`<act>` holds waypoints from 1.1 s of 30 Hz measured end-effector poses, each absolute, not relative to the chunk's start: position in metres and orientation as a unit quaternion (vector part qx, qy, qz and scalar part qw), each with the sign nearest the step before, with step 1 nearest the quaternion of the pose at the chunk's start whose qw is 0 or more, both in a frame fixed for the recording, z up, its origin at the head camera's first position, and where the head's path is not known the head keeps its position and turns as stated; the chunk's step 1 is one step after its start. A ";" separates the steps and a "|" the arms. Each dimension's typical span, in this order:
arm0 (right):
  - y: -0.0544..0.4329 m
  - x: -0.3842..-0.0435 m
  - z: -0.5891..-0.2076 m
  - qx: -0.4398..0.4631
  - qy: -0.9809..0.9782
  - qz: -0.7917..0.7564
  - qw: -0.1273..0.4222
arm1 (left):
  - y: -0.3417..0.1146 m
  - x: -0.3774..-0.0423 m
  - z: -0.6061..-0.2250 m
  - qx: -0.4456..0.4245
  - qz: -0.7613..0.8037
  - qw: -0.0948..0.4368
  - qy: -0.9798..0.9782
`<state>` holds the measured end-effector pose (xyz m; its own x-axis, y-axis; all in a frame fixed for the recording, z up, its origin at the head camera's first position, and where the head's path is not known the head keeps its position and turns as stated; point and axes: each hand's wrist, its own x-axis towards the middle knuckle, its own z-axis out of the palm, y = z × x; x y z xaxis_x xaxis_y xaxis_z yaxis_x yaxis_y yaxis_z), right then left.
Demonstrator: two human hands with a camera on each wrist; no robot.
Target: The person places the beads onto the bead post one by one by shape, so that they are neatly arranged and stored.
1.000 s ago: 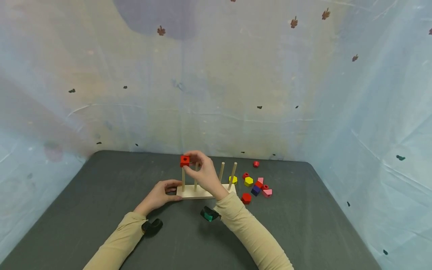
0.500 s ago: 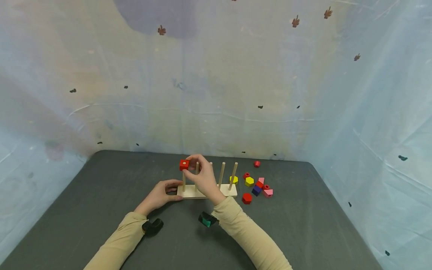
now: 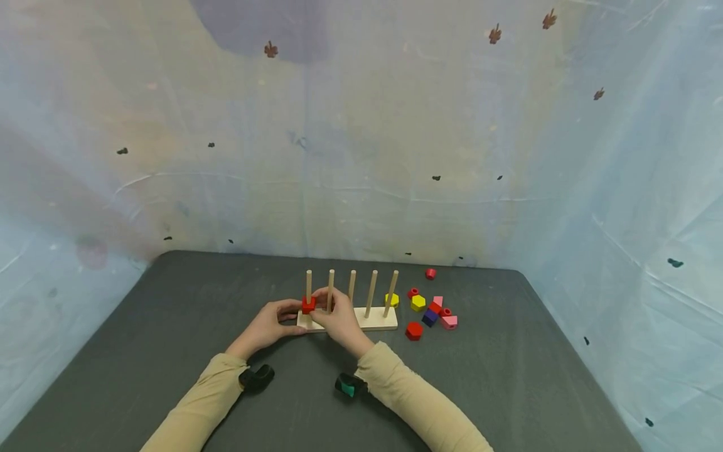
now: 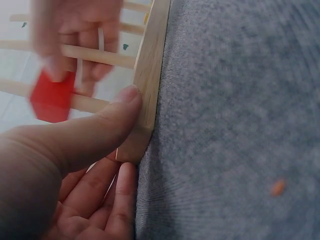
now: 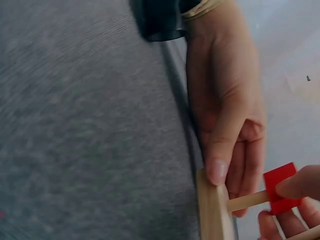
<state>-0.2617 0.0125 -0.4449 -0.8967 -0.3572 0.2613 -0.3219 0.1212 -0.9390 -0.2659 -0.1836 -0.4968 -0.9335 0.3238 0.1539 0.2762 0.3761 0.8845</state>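
A wooden peg stand [image 3: 377, 320] with several upright pegs lies across the middle of the dark table. My left hand [image 3: 265, 328] grips its left end, thumb along the near edge of the base and fingers behind, as the left wrist view shows. A red square block [image 3: 308, 306] with a hole is threaded on the leftmost peg, low down but above the base. My right hand [image 3: 341, 321] pinches this block [image 5: 284, 187] between thumb and fingers from the right side. The peg passes through the block in both wrist views.
Right of the stand lie loose blocks: a red hexagon [image 3: 414, 331], yellow hexagons [image 3: 418, 303], a dark blue block [image 3: 430, 318], pink pieces [image 3: 449, 322] and small red cylinders [image 3: 431, 274]. A pale patterned sheet [image 3: 361, 125] hangs behind and beside the table [image 3: 508, 376].
The right hand has lowered the red block from the top of the leftmost peg to near its base. The left hand has stayed on the stand's end.
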 end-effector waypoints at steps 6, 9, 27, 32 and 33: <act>0.013 -0.272 -0.472 -0.214 0.793 -0.570 -0.002 | -0.186 -0.269 -0.503 0.177 0.533 0.030 0.827; 0.013 -0.274 -0.475 -0.212 0.807 -0.551 -0.007 | -0.186 -0.270 -0.502 0.171 0.534 0.032 0.828; 0.047 -0.257 -0.465 -0.253 0.809 -0.528 0.051 | -0.184 -0.269 -0.503 0.169 0.518 0.016 0.838; 0.066 -0.247 -0.455 -0.272 0.814 -0.511 0.045 | -0.184 -0.269 -0.503 0.170 0.518 0.013 0.838; 0.071 -0.246 -0.453 -0.278 0.813 -0.510 0.045 | -0.185 -0.269 -0.502 0.170 0.517 0.013 0.839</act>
<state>-0.2459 0.0710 -0.4535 -0.8417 -0.4974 0.2098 -0.4050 0.3248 -0.8547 -0.2688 -0.1845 -0.5022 -0.9418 0.2987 0.1545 0.2723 0.4076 0.8716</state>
